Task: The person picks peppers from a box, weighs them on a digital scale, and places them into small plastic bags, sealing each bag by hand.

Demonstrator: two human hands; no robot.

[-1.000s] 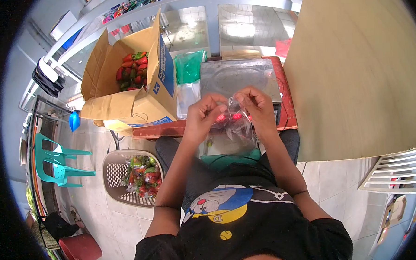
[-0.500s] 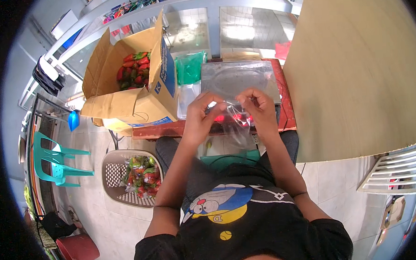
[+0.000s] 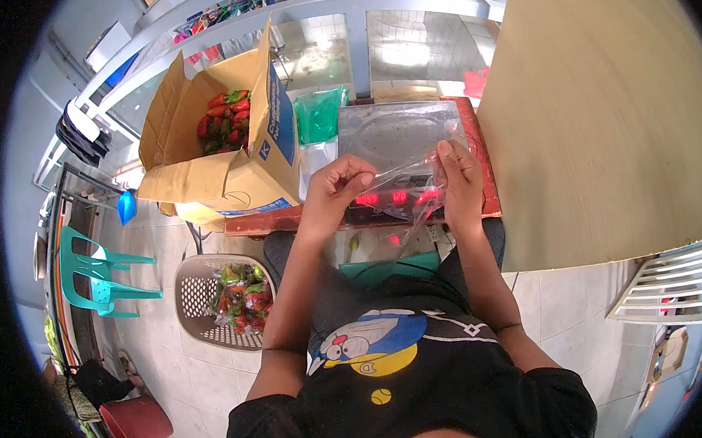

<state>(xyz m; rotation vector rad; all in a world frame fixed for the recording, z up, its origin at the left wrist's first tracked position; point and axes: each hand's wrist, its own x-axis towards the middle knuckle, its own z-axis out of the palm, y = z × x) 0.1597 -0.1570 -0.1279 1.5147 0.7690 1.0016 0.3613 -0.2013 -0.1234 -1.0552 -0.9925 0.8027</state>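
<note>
Head view: clear plastic bag stretched between two hands, above near edge of scale, in front of red-lit display; left hand pinches one edge, thumb against fingers; right hand nearly closed, thumb and fingers on opposite edge; bag looks unfilled; step in hand seems to be parting bag's mouth; next move calls for firm pinch both sides, mouth spread wide; loose peppers in carton, left of scale; bagged peppers in basket.
</note>
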